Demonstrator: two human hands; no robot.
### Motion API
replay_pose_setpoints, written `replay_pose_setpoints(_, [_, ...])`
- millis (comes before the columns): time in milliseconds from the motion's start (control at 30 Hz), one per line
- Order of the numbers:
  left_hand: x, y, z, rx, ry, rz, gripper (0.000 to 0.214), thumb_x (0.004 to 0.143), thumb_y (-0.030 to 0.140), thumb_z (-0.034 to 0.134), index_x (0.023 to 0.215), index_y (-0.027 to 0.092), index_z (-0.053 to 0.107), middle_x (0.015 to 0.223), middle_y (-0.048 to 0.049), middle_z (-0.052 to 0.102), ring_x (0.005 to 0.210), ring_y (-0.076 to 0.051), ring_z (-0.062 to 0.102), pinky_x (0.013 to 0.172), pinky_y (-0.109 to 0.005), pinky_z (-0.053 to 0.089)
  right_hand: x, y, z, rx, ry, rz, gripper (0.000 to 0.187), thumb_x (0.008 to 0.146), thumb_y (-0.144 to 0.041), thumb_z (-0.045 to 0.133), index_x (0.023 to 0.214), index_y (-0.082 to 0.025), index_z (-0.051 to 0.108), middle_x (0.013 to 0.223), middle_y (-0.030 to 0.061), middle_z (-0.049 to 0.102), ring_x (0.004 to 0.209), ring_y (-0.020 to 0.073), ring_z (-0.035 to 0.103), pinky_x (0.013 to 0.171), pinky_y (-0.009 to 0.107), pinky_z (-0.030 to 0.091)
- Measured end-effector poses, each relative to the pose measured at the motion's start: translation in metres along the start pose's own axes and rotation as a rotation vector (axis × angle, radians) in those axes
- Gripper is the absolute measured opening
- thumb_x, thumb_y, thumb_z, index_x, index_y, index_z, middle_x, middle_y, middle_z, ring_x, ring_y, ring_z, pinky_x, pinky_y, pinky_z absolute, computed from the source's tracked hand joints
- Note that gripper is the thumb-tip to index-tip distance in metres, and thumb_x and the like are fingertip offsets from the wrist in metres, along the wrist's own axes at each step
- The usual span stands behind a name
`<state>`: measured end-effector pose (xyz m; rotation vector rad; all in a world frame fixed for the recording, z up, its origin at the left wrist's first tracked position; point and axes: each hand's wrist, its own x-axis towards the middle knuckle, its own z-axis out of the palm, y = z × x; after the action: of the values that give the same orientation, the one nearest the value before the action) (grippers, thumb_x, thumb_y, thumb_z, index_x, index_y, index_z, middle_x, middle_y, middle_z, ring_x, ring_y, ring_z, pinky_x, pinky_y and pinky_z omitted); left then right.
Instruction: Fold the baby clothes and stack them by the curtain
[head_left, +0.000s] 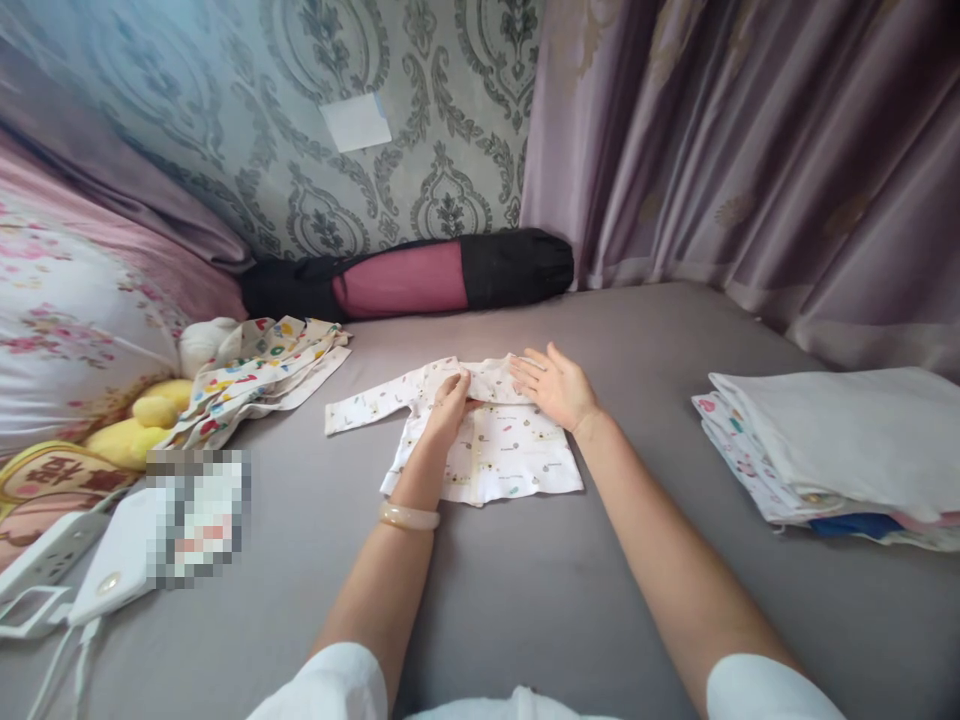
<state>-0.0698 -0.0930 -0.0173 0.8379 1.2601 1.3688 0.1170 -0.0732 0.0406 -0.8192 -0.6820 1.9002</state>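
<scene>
A small white baby shirt with tiny printed figures lies flat on the grey bed sheet. One of its sleeves stretches out to the left, while the other is folded across the chest. My left hand, with a pale bangle on its wrist, pinches the folded sleeve near the neckline; its fingertips are partly hidden. At the shirt's right shoulder, my right hand has its fingers stretched out flat over the fold's edge.
A stack of folded cloths lies at the right. To the left are a patterned cloth, a yellow plush toy, a power strip and a white charger with cables. A long black and red bag lies along the wall.
</scene>
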Motion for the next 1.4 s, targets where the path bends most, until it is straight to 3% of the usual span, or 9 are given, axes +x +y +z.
replay_pose_setpoints(133, [0.002,-0.004,0.0,0.097,0.068,0.061,0.066,0.084,0.028,0.068,0.142,0.019,0.04,0.092,-0.004,0.065,0.08,-0.014,0.065,0.077,-0.03,0.057,0.004,-0.018,-0.018,0.028,0.106,-0.134,0.048,0.098,-0.05,0.035,0.129,-0.016,0.05,0.132,0.0148,0.061,0.121,0.0211,0.059,0.108,0.039,0.041])
replay_pose_setpoints(233, [0.006,-0.006,-0.001,0.224,0.04,0.136,0.051,0.083,0.019,0.061,0.134,0.016,0.053,0.088,-0.0033,0.065,0.075,-0.014,0.063,0.073,-0.029,0.057,0.005,-0.03,-0.035,0.028,0.179,-0.227,0.05,0.098,-0.052,0.032,0.13,-0.019,0.05,0.134,0.0137,0.06,0.122,0.0205,0.058,0.107,0.04,0.042])
replay_pose_setpoints(333, [0.011,-0.007,-0.001,0.348,0.033,0.217,0.035,0.082,0.013,0.054,0.114,0.014,0.068,0.102,-0.0076,0.069,0.088,-0.018,0.065,0.086,-0.034,0.055,0.004,-0.034,-0.048,-0.051,0.24,-0.27,0.052,0.098,-0.052,0.028,0.132,-0.018,0.05,0.14,0.0146,0.055,0.125,0.0198,0.056,0.107,0.039,0.042])
replay_pose_setpoints(467, [0.014,-0.006,0.001,0.443,0.032,0.377,0.038,0.082,0.01,0.049,0.114,0.015,0.069,0.12,-0.0088,0.068,0.115,-0.022,0.061,0.108,-0.038,0.042,0.005,-0.025,-0.054,-0.313,0.288,-0.253,0.058,0.1,-0.049,0.018,0.14,-0.016,0.043,0.15,0.0152,0.044,0.133,0.0181,0.049,0.109,0.035,0.039])
replay_pose_setpoints(667, [0.021,-0.011,0.0,0.591,0.036,0.455,0.044,0.081,0.007,0.046,0.119,0.014,0.066,0.126,-0.0116,0.065,0.122,-0.024,0.057,0.113,-0.042,0.037,0.018,0.003,-0.037,-1.14,0.329,-0.27,0.054,0.1,-0.04,0.028,0.146,-0.015,0.039,0.153,0.0129,0.041,0.14,0.0186,0.039,0.115,0.035,0.03])
replay_pose_setpoints(767, [0.024,-0.014,-0.003,0.682,0.034,0.503,0.046,0.08,0.006,0.045,0.121,0.012,0.064,0.123,-0.0134,0.065,0.12,-0.025,0.058,0.111,-0.042,0.038,0.022,0.02,-0.017,-1.563,0.203,-0.29,0.054,0.099,-0.032,0.03,0.148,-0.012,0.038,0.155,0.0126,0.038,0.143,0.0202,0.032,0.119,0.037,0.021])
replay_pose_setpoints(867, [0.025,-0.018,-0.004,0.751,0.03,0.556,0.049,0.078,0.004,0.044,0.123,0.011,0.062,0.119,-0.0148,0.065,0.118,-0.026,0.058,0.109,-0.042,0.041,0.022,0.038,0.003,-1.817,0.044,-0.299,0.055,0.1,-0.031,0.026,0.151,-0.013,0.032,0.159,0.0105,0.028,0.148,0.0204,0.019,0.121,0.045,0.011])
replay_pose_setpoints(1100, [0.026,-0.025,-0.009,0.816,0.062,0.592,0.052,0.077,0.005,0.046,0.127,0.012,0.059,0.114,-0.0144,0.06,0.111,-0.025,0.058,0.102,-0.039,0.045,0.028,0.063,0.033,-1.866,-0.062,-0.237,0.063,0.102,-0.041,0.011,0.155,-0.009,0.023,0.163,0.0083,0.015,0.15,0.0171,0.008,0.121,0.042,0.002])
replay_pose_setpoints(1400, [0.022,-0.019,-0.014,1.041,0.147,0.462,0.039,0.082,0.011,0.048,0.116,0.014,0.068,0.106,-0.0129,0.056,0.105,-0.025,0.056,0.097,-0.037,0.044,0.035,0.079,0.024,-1.994,0.013,-0.274,0.063,0.101,-0.04,0.013,0.155,-0.009,0.022,0.163,0.0083,0.016,0.15,0.0196,0.01,0.121,0.043,0.004])
